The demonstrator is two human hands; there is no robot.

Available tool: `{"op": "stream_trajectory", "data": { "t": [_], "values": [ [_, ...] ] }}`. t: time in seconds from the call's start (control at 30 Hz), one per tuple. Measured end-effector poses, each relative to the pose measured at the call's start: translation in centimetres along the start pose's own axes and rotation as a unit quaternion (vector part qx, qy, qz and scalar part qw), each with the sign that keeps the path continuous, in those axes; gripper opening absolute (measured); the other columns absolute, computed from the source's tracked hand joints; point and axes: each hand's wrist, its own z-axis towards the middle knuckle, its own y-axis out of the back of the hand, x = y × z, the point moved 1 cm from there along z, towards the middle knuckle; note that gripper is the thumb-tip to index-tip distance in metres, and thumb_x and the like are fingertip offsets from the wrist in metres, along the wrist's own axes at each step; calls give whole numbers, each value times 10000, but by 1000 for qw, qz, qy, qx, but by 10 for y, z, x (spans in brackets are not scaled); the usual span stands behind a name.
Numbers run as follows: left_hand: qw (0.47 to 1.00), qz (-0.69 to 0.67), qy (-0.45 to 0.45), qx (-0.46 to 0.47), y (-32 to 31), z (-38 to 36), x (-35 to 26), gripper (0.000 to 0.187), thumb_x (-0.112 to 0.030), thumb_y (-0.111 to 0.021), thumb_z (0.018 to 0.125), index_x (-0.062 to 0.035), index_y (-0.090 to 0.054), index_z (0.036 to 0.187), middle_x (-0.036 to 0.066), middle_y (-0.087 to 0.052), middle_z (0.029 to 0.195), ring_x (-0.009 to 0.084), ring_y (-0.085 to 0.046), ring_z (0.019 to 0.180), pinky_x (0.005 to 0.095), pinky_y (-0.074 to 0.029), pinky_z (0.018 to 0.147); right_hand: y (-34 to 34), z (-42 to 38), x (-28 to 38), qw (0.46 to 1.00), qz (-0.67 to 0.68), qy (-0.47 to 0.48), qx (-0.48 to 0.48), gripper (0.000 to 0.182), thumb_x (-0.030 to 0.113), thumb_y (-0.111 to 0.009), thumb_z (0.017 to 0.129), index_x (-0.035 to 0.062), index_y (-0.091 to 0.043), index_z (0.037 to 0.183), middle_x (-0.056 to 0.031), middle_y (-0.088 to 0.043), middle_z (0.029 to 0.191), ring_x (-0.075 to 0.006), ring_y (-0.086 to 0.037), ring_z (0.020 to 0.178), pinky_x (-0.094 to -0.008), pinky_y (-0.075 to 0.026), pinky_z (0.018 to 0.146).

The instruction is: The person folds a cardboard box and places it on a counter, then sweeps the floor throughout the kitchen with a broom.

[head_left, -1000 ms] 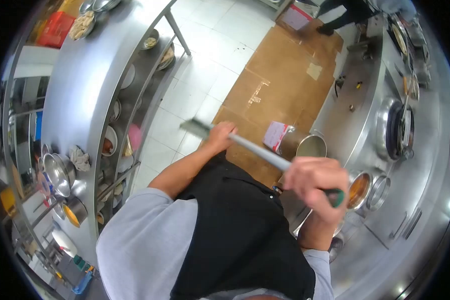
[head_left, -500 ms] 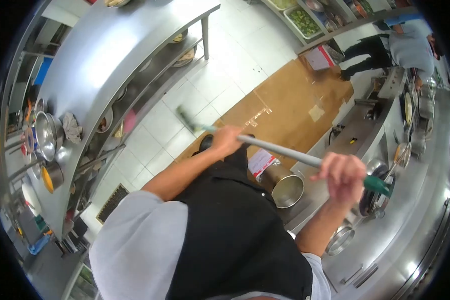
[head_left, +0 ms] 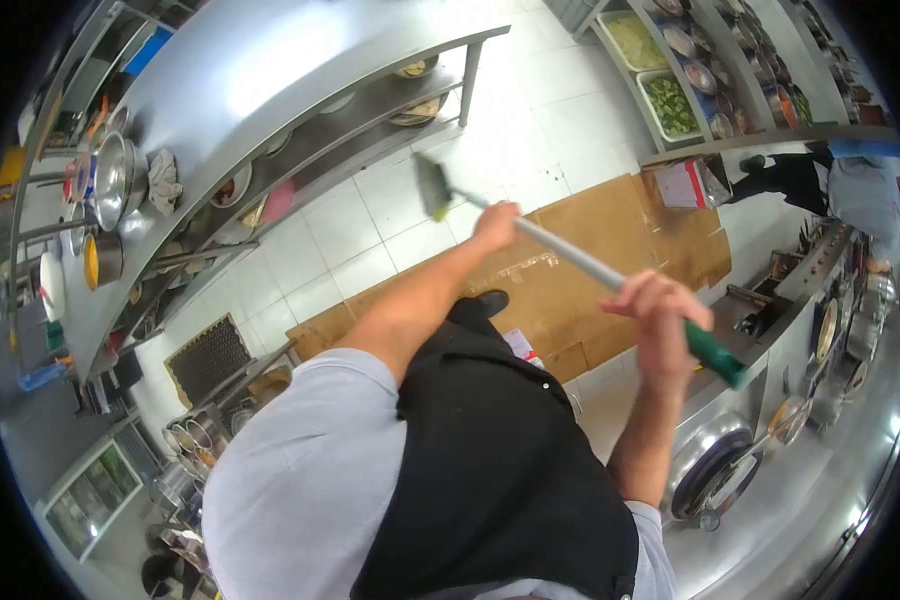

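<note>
A broom with a grey handle slants across the view in front of me. Its dark green bristle head is over the white tiles, beside the steel table's legs. My left hand is closed around the lower part of the handle, close above the head. Higher up, my right hand wraps the handle just below its green grip end. Brown cardboard covers the floor beneath the handle, and one dark shoe shows on it.
A steel table with shelves and bowls runs along the left. On the right is a cooking line with a large wok. A co-worker stands at the far right near a red-and-white box. A dark floor mat lies lower left.
The broom head has moved away from me, off the cardboard's edge and along the tiles, both hands still on the handle. My view has shifted, and the steel pot by my legs is no longer visible.
</note>
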Motion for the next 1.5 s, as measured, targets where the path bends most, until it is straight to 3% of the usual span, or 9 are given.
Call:
{"op": "stream_trajectory", "data": {
  "t": [0.27,0.4,0.6,0.8,0.93,1.1,1.2,1.37,1.5],
  "values": [
    [992,99,80,-16,75,-90,-40,325,-357,-770,930,-43,-735,854,201,-708,967,416,-658,1053,529,-531,912,50,33,36,982,166,-9,90,539,527,-491,1118,54,-545,864,-120,-565,757,-336,-659,944,-527,-690,702],
    [947,194,257,-1,104,-152,135,124,-189,-765,855,-83,-776,920,175,-715,1089,386,-678,1091,530,-596,907,-2,46,-61,954,237,-151,101,455,396,-565,1117,3,-604,892,-151,-663,917,-331,-698,1052,-502,-666,873],
    [924,159,339,-78,150,-119,301,591,-193,-768,886,-136,-553,1434,231,-617,1357,410,-614,1265,486,-572,1019,-114,68,-118,956,143,-237,100,306,123,-529,1125,-70,-698,957,-186,-706,1062,-328,-691,1166,-473,-651,928],
    [990,27,142,-5,82,36,193,409,-116,-791,841,-147,-641,1220,236,-592,1439,416,-401,1525,486,-481,1155,-72,73,-41,990,34,-120,-66,446,299,-533,1134,-59,-638,888,-169,-640,908,-387,-671,1148,-534,-689,791],
    [994,-51,42,92,46,69,77,201,-120,-725,891,-141,-671,1084,165,-634,1265,400,-591,1274,517,-528,1020,-49,61,29,995,-12,10,-100,476,296,-514,1122,25,-432,740,-185,-578,793,-420,-668,974,-553,-698,698],
    [994,-57,26,94,106,41,-48,170,-200,-753,891,-150,-682,1038,130,-639,1190,392,-659,1114,519,-556,919,-19,56,109,995,2,84,-61,579,466,-474,1134,53,-452,729,-148,-564,717,-377,-664,883,-524,-679,621],
    [996,-28,18,84,114,15,-14,246,-307,-791,868,-139,-713,1030,126,-675,1167,407,-687,1061,530,-566,893,3,62,103,998,1,59,-29,573,437,-522,1120,57,-458,696,-137,-561,666,-368,-666,794,-502,-649,581],
    [950,121,31,287,91,25,4,228,-268,-745,869,-92,-763,1014,163,-727,1121,393,-706,1070,525,-576,906,4,106,80,998,-43,27,24,487,230,-683,984,28,-467,598,-103,-541,570,-297,-583,549,-388,-525,524],
    [982,100,-52,149,22,88,-15,180,-243,-713,892,-106,-771,993,160,-734,1098,386,-713,1052,533,-573,890,8,122,88,994,-73,75,41,494,248,-796,858,14,-470,571,-90,-484,540,-282,-536,502,-367,-462,509]
  ]
}}
